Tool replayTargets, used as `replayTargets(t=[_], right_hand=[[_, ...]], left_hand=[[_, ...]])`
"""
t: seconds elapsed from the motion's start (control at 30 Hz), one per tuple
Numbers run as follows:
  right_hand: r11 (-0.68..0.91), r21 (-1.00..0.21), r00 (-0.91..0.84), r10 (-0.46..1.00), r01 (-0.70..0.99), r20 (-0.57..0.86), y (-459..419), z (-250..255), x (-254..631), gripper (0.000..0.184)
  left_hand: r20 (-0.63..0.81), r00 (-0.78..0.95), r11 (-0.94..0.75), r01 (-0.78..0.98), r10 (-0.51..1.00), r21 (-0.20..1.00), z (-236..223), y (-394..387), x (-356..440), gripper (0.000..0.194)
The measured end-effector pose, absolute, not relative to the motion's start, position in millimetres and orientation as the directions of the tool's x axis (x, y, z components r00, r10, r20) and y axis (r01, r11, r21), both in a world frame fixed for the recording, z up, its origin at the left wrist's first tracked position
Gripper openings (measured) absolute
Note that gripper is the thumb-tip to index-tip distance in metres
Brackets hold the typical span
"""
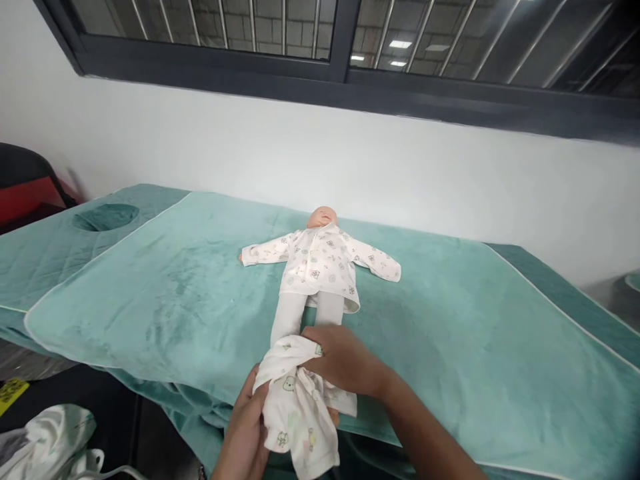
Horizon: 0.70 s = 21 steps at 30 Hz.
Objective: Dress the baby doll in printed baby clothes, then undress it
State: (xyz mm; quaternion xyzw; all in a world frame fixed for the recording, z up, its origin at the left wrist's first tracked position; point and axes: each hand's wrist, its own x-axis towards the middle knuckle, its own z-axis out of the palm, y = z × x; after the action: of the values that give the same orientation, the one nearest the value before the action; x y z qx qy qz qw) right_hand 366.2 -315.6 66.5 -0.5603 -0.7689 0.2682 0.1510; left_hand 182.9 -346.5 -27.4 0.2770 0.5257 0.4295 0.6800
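Observation:
A baby doll [320,263] lies on its back, head toward the wall and arms spread. It wears a white long-sleeved top with small printed figures. Its white legs point toward me. Around its lower legs are bunched white baby pants [295,400] with a bear print. My left hand [250,413] grips the pants from the left, its fingers partly hidden by the cloth. My right hand [340,357] is closed on the waist part of the pants, over the doll's legs. Part of a foot shows below the cloth on the right.
A green plush cover [165,280] spreads over the massage bed, which has a face hole [106,217] at the left. Behind it are a white wall and a barred window. At lower left, crumpled printed cloth [55,433] lies on a black surface. A black and red chair [30,187] stands far left.

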Motion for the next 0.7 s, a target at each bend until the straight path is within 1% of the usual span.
replayTargets(t=[0.07, 0.1, 0.17, 0.2, 0.23, 0.3, 0.33, 0.4, 0.53, 0.57, 0.63, 0.7], right_hand=[[0.165, -0.680, -0.303, 0.949, 0.714, -0.088, -316, 69, 372, 0.013], [0.133, -0.720, -0.295, 0.950, 0.681, -0.104, -317, 70, 373, 0.015], [0.088, -0.783, -0.300, 0.945, 0.616, -0.130, -317, 73, 376, 0.017], [0.079, -0.802, -0.309, 0.941, 0.592, -0.135, -316, 74, 376, 0.018], [0.078, -0.808, -0.310, 0.941, 0.584, -0.133, -315, 74, 376, 0.020], [0.090, -0.784, -0.279, 0.954, 0.614, -0.109, -309, 73, 375, 0.025], [0.098, -0.760, -0.251, 0.964, 0.643, -0.088, -305, 72, 374, 0.027], [0.073, -0.714, -0.169, 0.983, 0.696, -0.065, -294, 67, 372, 0.028], [-0.137, -0.708, 0.042, 0.988, 0.693, -0.151, -277, 57, 366, 0.024], [-0.159, -0.709, 0.080, 0.986, 0.687, -0.144, -276, 56, 365, 0.024], [-0.145, -0.696, 0.124, 0.989, 0.704, -0.081, -277, 54, 362, 0.022], [-0.110, -0.668, 0.128, 0.991, 0.736, -0.022, -280, 55, 361, 0.020]], left_hand=[[-0.440, 0.076, 0.446, -0.197, 0.895, 0.873, -15, -334, 180, 0.032], [-0.396, 0.084, 0.404, -0.128, 0.914, 0.906, -7, -327, 179, 0.025], [-0.258, 0.116, 0.260, 0.002, 0.959, 0.966, 7, -310, 178, 0.016], [-0.173, 0.124, 0.169, 0.042, 0.977, 0.985, 13, -301, 179, 0.014], [-0.092, 0.128, 0.083, 0.072, 0.988, 0.994, 18, -291, 180, 0.015], [0.061, 0.107, -0.074, 0.120, 0.992, 0.990, 24, -269, 185, 0.017], [0.090, 0.091, -0.101, 0.131, 0.992, 0.986, 25, -258, 189, 0.018], [0.113, 0.069, -0.122, 0.133, 0.991, 0.984, 23, -236, 197, 0.022], [0.101, 0.039, -0.105, 0.104, 0.994, 0.989, 14, -207, 209, 0.033], [0.093, 0.043, -0.097, 0.089, 0.995, 0.991, 13, -205, 210, 0.034], [0.079, 0.072, -0.083, 0.051, 0.994, 0.995, 12, -205, 207, 0.037], [0.035, 0.138, -0.031, -0.032, 0.990, 0.999, 13, -208, 201, 0.045]])
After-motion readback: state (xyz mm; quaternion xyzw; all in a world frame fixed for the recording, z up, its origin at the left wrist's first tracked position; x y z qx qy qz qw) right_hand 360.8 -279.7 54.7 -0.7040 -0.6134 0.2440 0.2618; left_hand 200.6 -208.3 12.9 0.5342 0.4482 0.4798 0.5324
